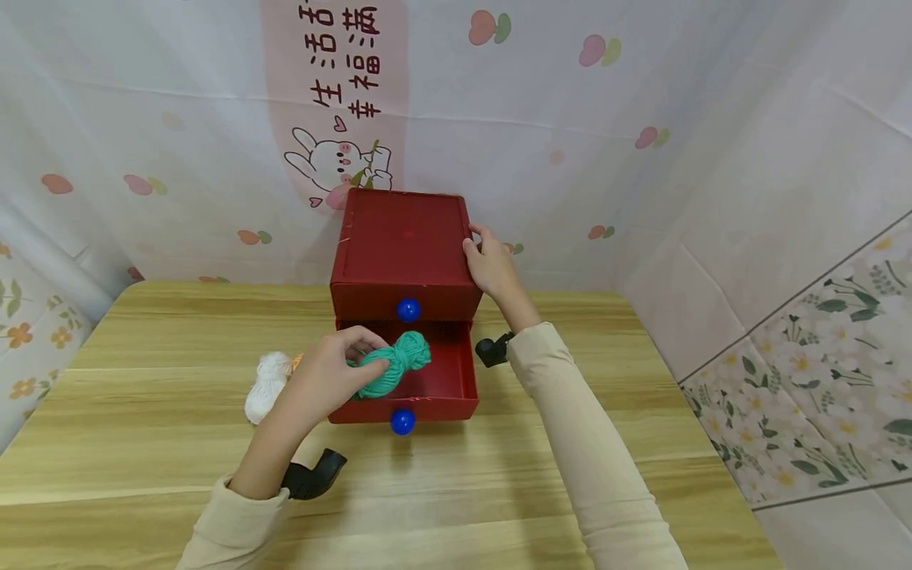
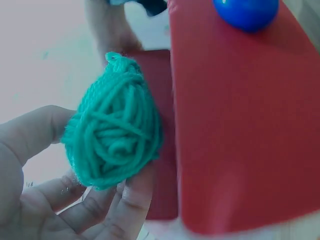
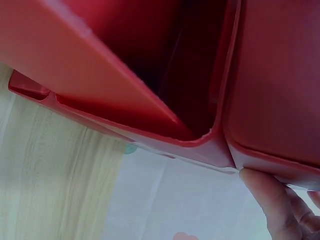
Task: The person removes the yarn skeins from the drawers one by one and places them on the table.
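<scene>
A red two-drawer box [image 1: 406, 237] stands at the back of the table, its lower drawer [image 1: 440, 410] pulled out and its upper one closed. Above the left part of that drawer, my left hand [image 1: 331, 366] pinches a green skein of yarn [image 1: 408, 355] between thumb and fingers. The left wrist view shows the wound end of the yarn [image 2: 117, 130] near the red drawer front [image 2: 245, 130]. My right hand [image 1: 493, 267] touches the box's top right edge. In the right wrist view its thumb [image 3: 265, 192] lies against the box side; the other fingers are partly hidden.
A white skein of yarn [image 1: 265, 388] lies on the wooden table [image 1: 157, 396] left of the box, with something orange [image 1: 295, 362] beside it, partly hidden by my left arm. Blue round knobs [image 1: 402, 422] stick out of both drawer fronts. A printed curtain [image 1: 556, 119] hangs behind.
</scene>
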`<state>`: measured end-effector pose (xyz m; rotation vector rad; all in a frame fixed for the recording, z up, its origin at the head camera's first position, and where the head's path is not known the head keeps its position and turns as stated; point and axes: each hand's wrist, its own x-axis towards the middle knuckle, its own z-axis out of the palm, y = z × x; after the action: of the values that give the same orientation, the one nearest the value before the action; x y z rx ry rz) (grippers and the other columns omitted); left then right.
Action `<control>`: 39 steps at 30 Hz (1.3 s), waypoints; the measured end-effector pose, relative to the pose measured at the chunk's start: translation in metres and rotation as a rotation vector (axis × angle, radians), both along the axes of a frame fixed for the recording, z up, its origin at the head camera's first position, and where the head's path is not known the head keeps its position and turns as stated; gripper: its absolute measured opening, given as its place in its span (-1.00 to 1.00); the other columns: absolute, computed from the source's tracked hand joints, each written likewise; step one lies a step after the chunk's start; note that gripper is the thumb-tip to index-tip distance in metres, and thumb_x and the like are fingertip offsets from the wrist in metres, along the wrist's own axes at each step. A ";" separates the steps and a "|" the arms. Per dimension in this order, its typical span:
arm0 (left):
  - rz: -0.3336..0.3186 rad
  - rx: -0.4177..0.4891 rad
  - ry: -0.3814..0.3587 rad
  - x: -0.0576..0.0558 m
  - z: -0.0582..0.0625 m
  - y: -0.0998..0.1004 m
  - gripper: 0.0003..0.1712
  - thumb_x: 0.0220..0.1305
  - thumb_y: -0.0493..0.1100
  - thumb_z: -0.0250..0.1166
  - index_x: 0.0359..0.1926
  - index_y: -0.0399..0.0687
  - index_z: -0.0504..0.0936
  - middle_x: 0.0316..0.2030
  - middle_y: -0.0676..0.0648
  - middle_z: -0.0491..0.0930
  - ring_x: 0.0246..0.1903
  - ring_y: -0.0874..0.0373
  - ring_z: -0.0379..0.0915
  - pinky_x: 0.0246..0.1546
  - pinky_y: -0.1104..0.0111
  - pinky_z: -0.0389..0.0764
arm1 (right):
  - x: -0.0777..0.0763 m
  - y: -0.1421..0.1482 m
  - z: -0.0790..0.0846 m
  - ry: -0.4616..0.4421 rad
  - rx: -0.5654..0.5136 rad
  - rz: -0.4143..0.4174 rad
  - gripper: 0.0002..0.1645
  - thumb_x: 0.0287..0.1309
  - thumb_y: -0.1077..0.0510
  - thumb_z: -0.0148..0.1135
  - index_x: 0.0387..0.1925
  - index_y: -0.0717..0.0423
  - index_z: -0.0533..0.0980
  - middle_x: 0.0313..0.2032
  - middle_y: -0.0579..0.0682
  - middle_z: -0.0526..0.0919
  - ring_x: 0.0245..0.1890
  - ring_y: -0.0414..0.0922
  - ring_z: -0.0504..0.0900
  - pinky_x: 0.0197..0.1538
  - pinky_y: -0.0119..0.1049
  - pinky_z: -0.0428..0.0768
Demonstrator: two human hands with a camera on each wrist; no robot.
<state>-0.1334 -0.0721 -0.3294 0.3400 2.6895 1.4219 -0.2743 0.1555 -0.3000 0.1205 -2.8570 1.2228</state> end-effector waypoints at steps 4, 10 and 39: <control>0.076 -0.005 0.035 0.008 0.002 -0.020 -0.79 0.20 -0.10 0.26 -0.14 -0.03 0.60 -0.17 -0.09 0.63 -0.17 0.01 0.53 -0.27 0.27 0.56 | -0.001 0.000 -0.001 0.004 0.002 -0.001 -0.42 0.42 0.01 -0.25 0.39 0.04 0.08 0.04 0.19 0.51 -0.05 0.04 0.54 0.01 -0.08 0.50; 0.187 -0.014 0.097 0.016 -0.002 -0.048 -0.68 0.23 -0.07 0.24 -0.04 -0.11 0.58 -0.15 -0.19 0.63 -0.20 0.01 0.57 -0.26 0.33 0.59 | -0.001 0.000 -0.001 0.010 -0.002 -0.001 -0.43 0.41 0.01 -0.24 0.39 0.05 0.09 0.03 0.19 0.52 -0.05 0.04 0.55 0.01 -0.08 0.51; 0.517 -0.132 0.074 0.012 -0.071 -0.141 -0.57 0.27 -0.04 0.18 -0.02 -0.31 0.54 -0.08 -0.40 0.55 -0.47 0.78 0.11 -0.56 0.66 0.36 | -0.002 -0.001 0.000 -0.001 0.005 -0.013 -0.43 0.41 0.01 -0.25 0.39 0.03 0.09 0.05 0.18 0.50 0.00 0.03 0.49 0.05 -0.07 0.48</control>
<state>-0.1219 -0.2130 -0.4004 -0.3473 3.0544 1.3350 -0.2761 0.1549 -0.3002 0.1020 -2.8570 1.2139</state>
